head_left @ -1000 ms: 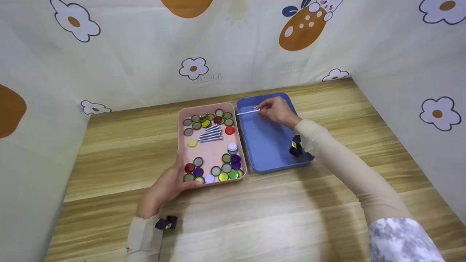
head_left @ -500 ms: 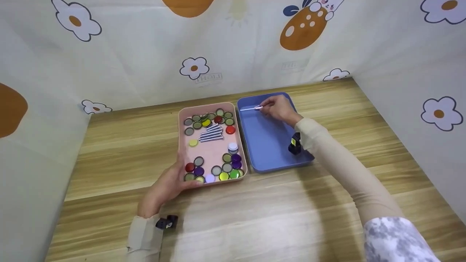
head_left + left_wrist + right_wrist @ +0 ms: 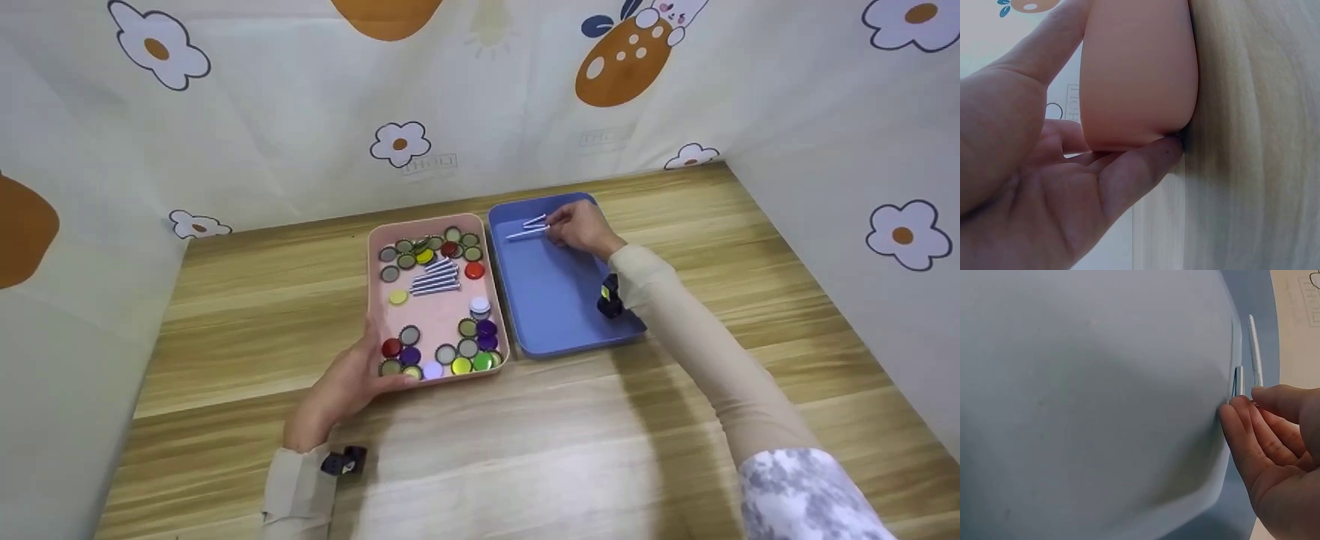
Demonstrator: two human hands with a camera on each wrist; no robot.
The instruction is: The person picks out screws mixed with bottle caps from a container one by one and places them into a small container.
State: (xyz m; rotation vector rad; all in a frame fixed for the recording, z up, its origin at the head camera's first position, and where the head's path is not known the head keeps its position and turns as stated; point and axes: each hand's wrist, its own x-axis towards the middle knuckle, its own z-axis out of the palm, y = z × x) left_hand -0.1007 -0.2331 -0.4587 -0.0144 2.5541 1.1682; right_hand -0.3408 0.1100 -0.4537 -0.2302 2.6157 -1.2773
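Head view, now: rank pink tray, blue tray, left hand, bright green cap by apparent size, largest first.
1. Pink tray and blue tray: too alike to rank
2. Left hand
3. Bright green cap

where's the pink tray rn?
Head view: the pink tray sits on the wooden table, just left of the blue tray, with the left hand holding its near-left corner.

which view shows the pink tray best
The head view: it shows nearly all of the pink tray from above, caps and screws inside. The left wrist view shows only its outside; the right wrist view, none.
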